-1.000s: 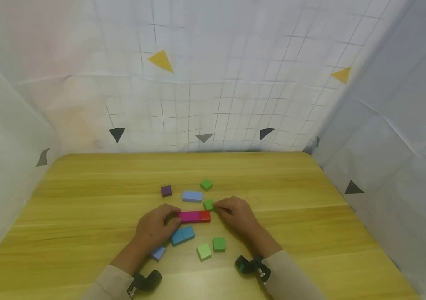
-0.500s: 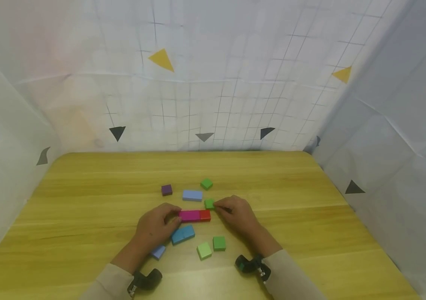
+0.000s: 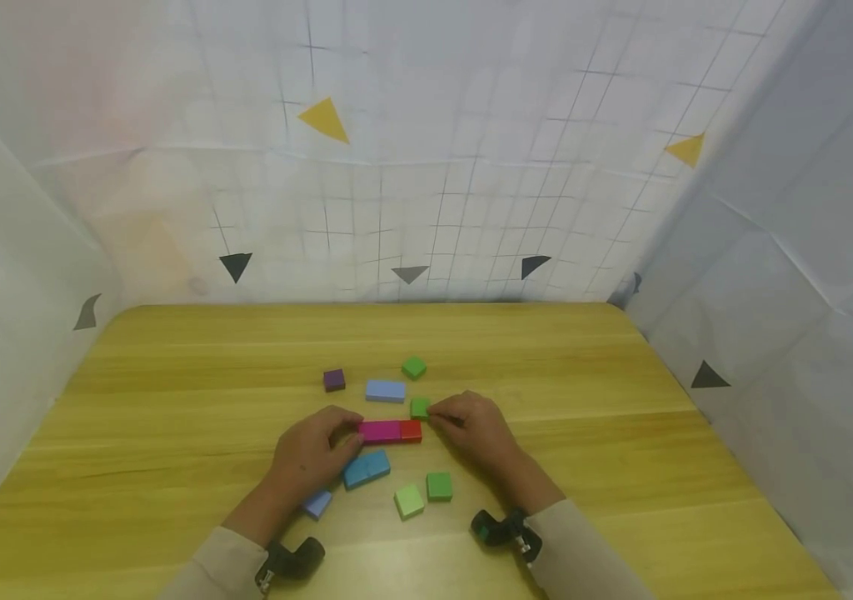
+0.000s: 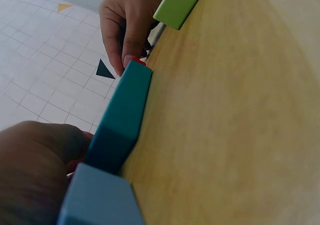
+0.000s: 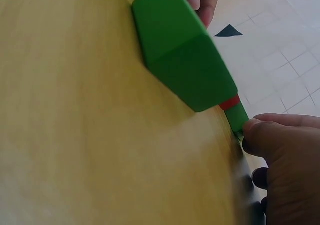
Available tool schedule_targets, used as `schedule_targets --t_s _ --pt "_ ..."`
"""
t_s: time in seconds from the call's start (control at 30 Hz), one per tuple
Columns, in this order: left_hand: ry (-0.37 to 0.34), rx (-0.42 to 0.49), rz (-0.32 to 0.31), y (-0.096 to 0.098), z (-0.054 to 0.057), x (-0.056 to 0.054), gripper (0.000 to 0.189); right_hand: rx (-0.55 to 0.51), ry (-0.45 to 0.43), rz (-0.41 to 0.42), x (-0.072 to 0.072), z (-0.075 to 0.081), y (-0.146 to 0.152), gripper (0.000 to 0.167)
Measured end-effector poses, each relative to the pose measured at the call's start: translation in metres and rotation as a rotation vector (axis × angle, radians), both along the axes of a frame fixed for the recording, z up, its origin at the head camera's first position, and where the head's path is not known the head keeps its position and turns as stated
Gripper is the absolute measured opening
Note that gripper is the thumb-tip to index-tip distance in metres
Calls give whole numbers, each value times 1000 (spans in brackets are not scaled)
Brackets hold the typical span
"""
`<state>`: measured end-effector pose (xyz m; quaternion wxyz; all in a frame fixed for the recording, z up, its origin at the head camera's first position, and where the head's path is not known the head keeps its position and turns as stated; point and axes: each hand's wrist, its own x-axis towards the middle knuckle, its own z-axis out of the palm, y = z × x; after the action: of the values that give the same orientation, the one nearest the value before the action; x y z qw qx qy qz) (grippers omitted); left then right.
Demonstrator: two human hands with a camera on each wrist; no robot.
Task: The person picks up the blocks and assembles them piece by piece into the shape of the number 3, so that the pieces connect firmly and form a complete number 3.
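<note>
In the head view, my left hand (image 3: 310, 452) grips the left end of a magenta block (image 3: 380, 432) between thumb and fingers. A small red block (image 3: 411, 431) sits flush against its right end. My right hand (image 3: 477, 429) pinches the right edge of a small green block (image 3: 420, 407), just behind the red one. In the right wrist view, the thumb and a finger meet at the end of that green block (image 5: 236, 117). Under the left hand's thumb side lies a blue block pair (image 3: 366, 469). The left wrist view hides most of the magenta block behind the blue ones.
Farther back lie a purple block (image 3: 333, 380), a light blue block (image 3: 385, 391) and another green block (image 3: 414, 367). Nearer are a lime block (image 3: 409, 502), a green block (image 3: 438, 487) and a periwinkle block (image 3: 317, 503) beside the left wrist. White sheets (image 3: 426, 208) enclose the wooden table (image 3: 584, 358).
The small green block at my right fingertips has turned slightly and shifted a little to the right, now lying straighter. My left hand and the magenta and red blocks stay in place.
</note>
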<state>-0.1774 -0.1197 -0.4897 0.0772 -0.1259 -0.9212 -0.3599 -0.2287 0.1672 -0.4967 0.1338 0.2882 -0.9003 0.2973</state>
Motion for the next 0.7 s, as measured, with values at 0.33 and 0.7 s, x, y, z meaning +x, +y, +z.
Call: schedule_targets --t_s 0.33,0.7 --pt "18 -5 -5 0 -1 0 24 -1 -32 -1 3 5 0 13" --pt "27 -13 -10 -1 0 0 24 15 -35 4 3 7 0 13"
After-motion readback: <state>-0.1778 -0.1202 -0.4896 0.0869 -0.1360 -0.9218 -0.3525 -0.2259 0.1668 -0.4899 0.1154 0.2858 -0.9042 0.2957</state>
